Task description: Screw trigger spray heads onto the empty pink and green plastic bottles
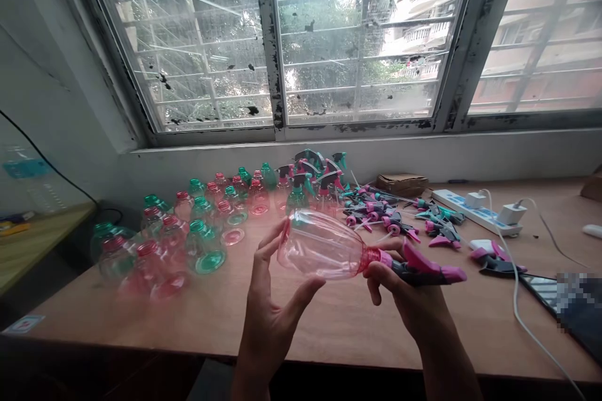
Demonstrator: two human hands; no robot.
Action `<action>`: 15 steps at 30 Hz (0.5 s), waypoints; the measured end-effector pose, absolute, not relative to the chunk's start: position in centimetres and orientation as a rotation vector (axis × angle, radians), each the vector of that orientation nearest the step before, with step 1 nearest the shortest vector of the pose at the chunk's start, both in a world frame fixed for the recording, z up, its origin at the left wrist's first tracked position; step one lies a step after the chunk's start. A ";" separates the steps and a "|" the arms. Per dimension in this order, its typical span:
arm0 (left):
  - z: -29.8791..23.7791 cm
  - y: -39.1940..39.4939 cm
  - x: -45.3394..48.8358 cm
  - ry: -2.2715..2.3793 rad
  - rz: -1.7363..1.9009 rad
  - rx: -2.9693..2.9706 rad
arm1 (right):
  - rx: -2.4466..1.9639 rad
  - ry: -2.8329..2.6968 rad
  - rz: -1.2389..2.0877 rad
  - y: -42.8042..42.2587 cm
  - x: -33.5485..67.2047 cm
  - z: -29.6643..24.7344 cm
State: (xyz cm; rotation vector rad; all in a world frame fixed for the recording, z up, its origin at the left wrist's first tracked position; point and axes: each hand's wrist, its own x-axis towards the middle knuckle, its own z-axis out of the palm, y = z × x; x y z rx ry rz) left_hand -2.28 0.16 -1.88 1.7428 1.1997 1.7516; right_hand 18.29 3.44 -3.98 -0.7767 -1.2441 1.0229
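My left hand [268, 301] cradles a clear pink plastic bottle [320, 245] that lies on its side above the wooden table [343, 319]; thumb and fingers wrap round its base end. My right hand [414, 301] is closed on the pink-and-grey trigger spray head [423, 268] that sits on the bottle's neck, nozzle pointing right. Both hands are held near the table's front edge.
Several empty pink and green bottles [188, 232] lie and stand at the left. Assembled sprayers [310, 178] stand by the wall under the window. Loose spray heads [399, 219] lie right of centre. A power strip [475, 210] with chargers, a white cable [517, 301] and a phone [550, 291] occupy the right.
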 end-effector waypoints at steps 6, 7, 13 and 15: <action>-1.8 0.1 -2.5 1.275 1.648 1.873 | -0.751 -1.226 1.017 3.4 18.1 -3.8; -1.8 0.1 -2.4 1.283 1.631 1.830 | -0.756 -1.249 1.003 3.1 18.1 -3.7; -1.6 0.0 -2.1 1.301 1.708 1.604 | -0.746 -1.279 0.937 2.5 18.3 -3.2; -1.5 0.2 -2.2 1.280 1.696 1.732 | -0.745 -1.267 0.965 2.8 18.2 -3.4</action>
